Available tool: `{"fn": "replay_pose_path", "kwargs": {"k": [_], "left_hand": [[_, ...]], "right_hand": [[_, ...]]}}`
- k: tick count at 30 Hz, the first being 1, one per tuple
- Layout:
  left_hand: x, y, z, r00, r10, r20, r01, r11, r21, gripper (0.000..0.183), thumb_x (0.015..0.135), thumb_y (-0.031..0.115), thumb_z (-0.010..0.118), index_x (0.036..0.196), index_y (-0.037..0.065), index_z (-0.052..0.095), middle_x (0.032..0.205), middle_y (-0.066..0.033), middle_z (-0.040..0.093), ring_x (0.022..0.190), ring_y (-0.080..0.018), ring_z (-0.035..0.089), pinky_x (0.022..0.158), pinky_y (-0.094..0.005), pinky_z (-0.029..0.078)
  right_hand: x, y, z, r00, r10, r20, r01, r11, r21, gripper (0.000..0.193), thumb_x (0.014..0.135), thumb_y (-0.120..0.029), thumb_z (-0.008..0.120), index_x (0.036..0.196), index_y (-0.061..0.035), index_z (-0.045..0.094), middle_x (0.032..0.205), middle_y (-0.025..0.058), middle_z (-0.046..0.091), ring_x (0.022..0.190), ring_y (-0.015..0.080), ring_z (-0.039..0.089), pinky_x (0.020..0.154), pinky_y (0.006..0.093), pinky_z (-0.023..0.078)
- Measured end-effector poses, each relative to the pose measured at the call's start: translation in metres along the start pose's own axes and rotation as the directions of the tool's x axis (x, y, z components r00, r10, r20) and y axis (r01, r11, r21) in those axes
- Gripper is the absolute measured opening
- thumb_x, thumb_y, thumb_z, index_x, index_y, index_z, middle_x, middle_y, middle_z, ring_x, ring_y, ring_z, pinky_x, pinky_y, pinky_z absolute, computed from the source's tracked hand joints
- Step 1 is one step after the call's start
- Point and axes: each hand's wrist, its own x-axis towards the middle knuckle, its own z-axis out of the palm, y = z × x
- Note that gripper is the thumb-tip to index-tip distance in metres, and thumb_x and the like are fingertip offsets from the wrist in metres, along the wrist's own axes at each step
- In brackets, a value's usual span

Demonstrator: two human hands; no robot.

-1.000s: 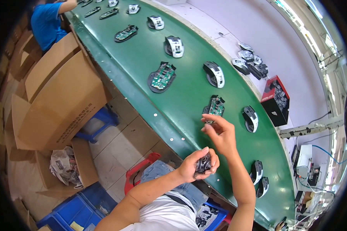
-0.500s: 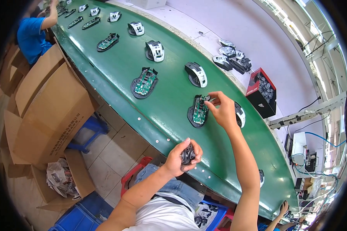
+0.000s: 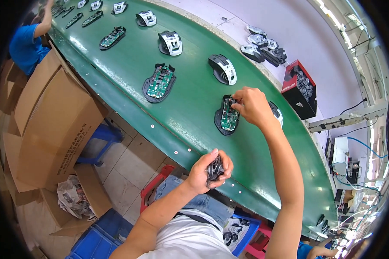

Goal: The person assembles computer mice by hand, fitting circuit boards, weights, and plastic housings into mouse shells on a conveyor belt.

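Observation:
My left hand (image 3: pixel 209 170) is closed round a handful of dark, round mouse scroll wheels (image 3: pixel 214 169), held above the near edge of the green belt. My right hand (image 3: pixel 253 105) pinches at the far end of an open mouse base (image 3: pixel 222 125) with a green circuit board (image 3: pixel 230 120). Between its fingertips is a small dark scroll wheel, mostly hidden by the fingers. A black and white mouse top shell (image 3: pixel 222 69) lies just beyond that base. Another shell (image 3: pixel 275 113) is partly covered by my right wrist.
More mouse bases (image 3: pixel 159 84) and shells (image 3: pixel 170 43) line the green belt (image 3: pixel 194 125). A red and black box (image 3: pixel 299 90) of round wheels stands on the far ledge beside wrapped mice (image 3: pixel 263 45). Cardboard cartons (image 3: pixel 56 134) stand at left. A co-worker in blue (image 3: pixel 28 47) sits far left.
My right hand has come down onto the far end of the circuit board, its fingers turned further over. The left hand keeps its grip on the wheels. The whole view has shifted slightly.

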Motion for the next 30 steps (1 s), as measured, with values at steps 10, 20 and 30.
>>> {"fn": "replay_pose_path", "kwargs": {"k": [10,20,30], "left_hand": [[0.001,0.001,0.001,0.999,-0.024,-0.037,0.025,0.999,0.026,0.049,0.108,0.041,0.033,0.087,0.001,0.052,0.080,-0.0135,0.051,0.063,-0.0139,0.045,0.037,-0.0202,0.038],[-0.004,0.003,0.003,1.000,0.008,-0.017,-0.008,1.000,0.016,0.045,0.108,0.041,0.036,0.091,0.003,0.054,0.083,-0.0128,0.053,0.067,-0.0142,0.049,0.039,-0.0206,0.039],[-0.002,0.008,0.005,0.991,0.079,-0.109,-0.074,0.996,0.052,0.045,0.107,0.041,0.037,0.091,0.003,0.055,0.083,-0.0128,0.054,0.067,-0.0149,0.049,0.038,-0.0206,0.038]], "right_hand": [[-0.029,0.013,0.043,0.955,0.011,-0.296,0.034,0.989,0.144,0.032,0.090,-0.021,0.071,0.121,-0.0114,0.071,0.106,0.0127,0.065,0.090,0.0308,0.066,0.081,0.0419,0.052],[-0.016,0.019,0.036,0.995,-0.040,-0.087,0.081,0.839,0.538,0.033,0.089,-0.011,0.072,0.121,-0.0041,0.067,0.121,0.0106,0.070,0.106,0.0233,0.068,0.093,0.0357,0.052],[-0.057,0.003,0.032,0.988,-0.092,-0.122,0.147,0.801,0.581,0.043,0.079,-0.018,0.082,0.120,-0.0110,0.070,0.095,0.0071,0.062,0.089,0.0203,0.060,0.081,0.0335,0.049]]}}
